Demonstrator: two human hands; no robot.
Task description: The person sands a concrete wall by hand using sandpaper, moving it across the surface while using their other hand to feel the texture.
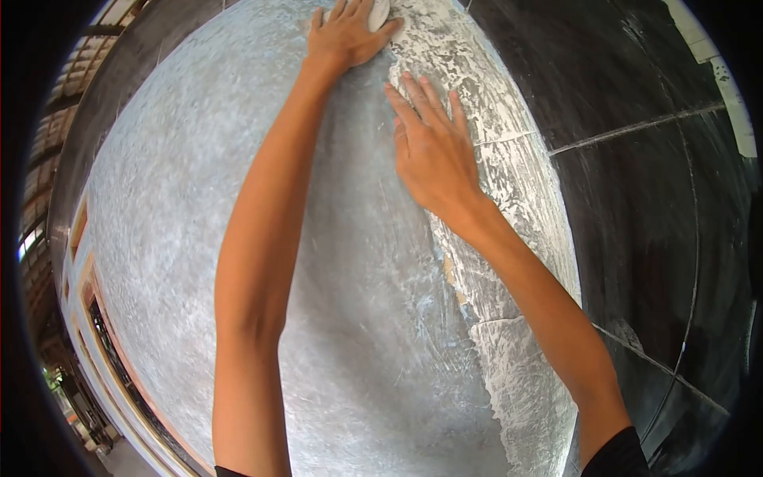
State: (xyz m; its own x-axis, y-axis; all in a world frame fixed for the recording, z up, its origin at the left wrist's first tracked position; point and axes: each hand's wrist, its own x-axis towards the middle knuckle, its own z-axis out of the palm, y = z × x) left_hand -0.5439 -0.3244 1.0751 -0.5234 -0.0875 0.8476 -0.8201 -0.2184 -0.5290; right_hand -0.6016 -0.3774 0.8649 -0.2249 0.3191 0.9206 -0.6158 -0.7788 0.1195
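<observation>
My left hand (347,36) reaches high on a mottled grey wall (175,175). A whitish, rounded pad (380,13) shows between its thumb and fingers, pressed to the surface; the top of the frame cuts off part of it. Lower and to the right, my right hand (439,155) rests with fingers stretched out and apart, seemingly flat against the wall, holding nothing. It lies at the border between the grey surface and a rough strip of patchy white coating (509,187).
Right of the strip is a dark panelled surface (628,207) with pale joint lines and a thin hanging cord (695,238). Framed window openings (119,350) line the far left, under a slatted roof (67,87). Pale pieces (719,63) edge the upper right.
</observation>
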